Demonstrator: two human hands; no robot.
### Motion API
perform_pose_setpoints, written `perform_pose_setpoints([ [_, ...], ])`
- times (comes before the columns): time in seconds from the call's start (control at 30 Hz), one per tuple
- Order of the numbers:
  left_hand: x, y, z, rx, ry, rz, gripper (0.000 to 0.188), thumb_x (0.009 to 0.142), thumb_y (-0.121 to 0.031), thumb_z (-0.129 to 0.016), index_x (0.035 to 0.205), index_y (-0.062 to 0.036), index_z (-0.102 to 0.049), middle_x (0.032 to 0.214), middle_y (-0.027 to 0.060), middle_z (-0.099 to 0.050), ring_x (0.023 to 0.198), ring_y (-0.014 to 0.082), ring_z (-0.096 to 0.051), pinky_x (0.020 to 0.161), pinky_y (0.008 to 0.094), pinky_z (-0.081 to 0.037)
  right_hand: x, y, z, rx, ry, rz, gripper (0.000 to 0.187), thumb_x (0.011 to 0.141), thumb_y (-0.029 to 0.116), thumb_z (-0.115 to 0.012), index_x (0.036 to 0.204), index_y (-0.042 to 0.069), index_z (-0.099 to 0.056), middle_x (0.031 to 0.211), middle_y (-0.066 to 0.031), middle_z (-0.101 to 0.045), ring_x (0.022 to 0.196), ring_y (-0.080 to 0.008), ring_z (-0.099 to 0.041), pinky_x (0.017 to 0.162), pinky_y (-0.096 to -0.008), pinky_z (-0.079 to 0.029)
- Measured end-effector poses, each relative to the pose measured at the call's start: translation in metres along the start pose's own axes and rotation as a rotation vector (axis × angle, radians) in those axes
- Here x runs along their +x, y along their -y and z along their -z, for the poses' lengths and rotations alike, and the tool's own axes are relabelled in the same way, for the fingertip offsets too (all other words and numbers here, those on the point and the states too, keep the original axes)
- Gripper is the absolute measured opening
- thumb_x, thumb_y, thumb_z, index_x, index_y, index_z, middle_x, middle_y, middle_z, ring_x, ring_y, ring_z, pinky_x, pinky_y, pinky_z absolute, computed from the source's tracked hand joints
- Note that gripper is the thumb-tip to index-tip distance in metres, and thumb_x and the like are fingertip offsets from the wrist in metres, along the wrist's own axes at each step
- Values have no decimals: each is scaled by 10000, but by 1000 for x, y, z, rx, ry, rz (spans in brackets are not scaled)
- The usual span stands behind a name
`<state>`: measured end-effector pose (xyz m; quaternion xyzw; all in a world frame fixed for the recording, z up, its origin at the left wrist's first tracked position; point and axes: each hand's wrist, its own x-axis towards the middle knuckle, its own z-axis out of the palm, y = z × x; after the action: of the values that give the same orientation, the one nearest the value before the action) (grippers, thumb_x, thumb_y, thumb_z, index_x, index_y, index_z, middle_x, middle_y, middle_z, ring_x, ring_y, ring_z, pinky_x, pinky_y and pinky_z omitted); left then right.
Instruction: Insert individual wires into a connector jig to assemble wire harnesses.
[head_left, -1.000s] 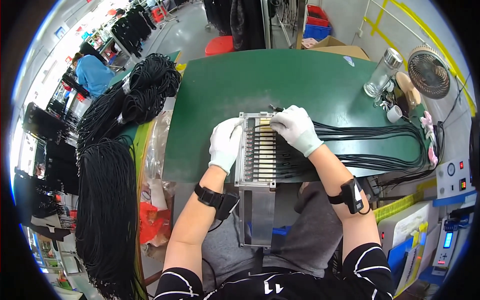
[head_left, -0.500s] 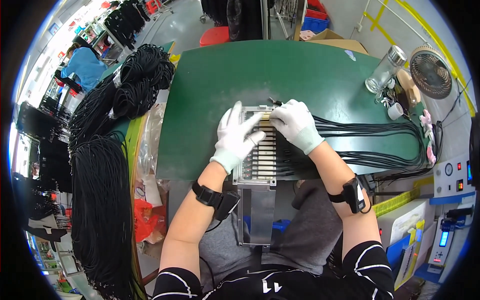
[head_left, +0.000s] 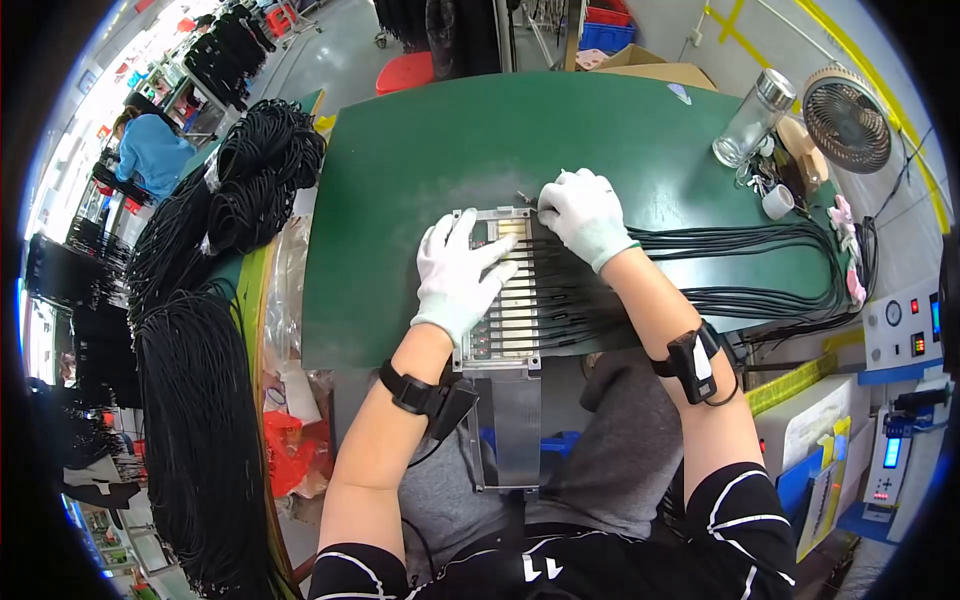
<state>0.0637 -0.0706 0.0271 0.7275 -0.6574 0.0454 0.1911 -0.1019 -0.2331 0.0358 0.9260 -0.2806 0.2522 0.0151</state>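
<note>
My left hand (head_left: pixel 458 275), in a white glove, lies with spread fingers over the left side of a metal fixture (head_left: pixel 536 365). Its fingertips touch the pale bars in the fixture's slots. Black cables (head_left: pixel 690 299) run out of the slots to the right in a row. Beyond the fixture's upper right corner, my gloved right hand (head_left: pixel 583 215) has its fingers curled in a pinch around a black cable, mostly hidden under them. A small cable end (head_left: pixel 525 197) shows just left of those fingertips.
Thick bundles of black cable (head_left: pixel 195 420) hang at the left of the green table (head_left: pixel 400 150). A glass bottle (head_left: pixel 752 122), a fan (head_left: pixel 847 120) and a white cup (head_left: pixel 778 201) stand at the far right. A control box (head_left: pixel 905 325) sits lower right. A person in blue (head_left: pixel 153 153) works far left.
My right hand has moved off the fixture, away and to the right. My left hand has slid slightly leftward on the fixture. The whole view has shifted a little.
</note>
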Motion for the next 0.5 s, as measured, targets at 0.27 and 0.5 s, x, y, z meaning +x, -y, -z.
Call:
perform_pose_setpoints([
  [0.27, 5, 15, -15, -268, -284, 29, 252, 872, -340, -714, 1013, -135, -753, 1333, 155, -612, 1290, 376, -487, 1141, 523, -310, 4, 36, 21, 351, -38, 150, 177, 804, 163, -751, 968, 131, -691, 822, -61, -653, 824, -278, -627, 796, -407, -485],
  [0.5, 13, 22, 1, -481, -480, 67, 204, 858, -247, -741, 835, -55, -678, 1114, 114, -717, 1085, 342, -621, 1038, 484, -424, 1, 23, 26, 752, 169, -46, 175, 794, 134, -763, 950, 104, -690, 828, -81, -663, 822, -299, -620, 784, -424, -494],
])
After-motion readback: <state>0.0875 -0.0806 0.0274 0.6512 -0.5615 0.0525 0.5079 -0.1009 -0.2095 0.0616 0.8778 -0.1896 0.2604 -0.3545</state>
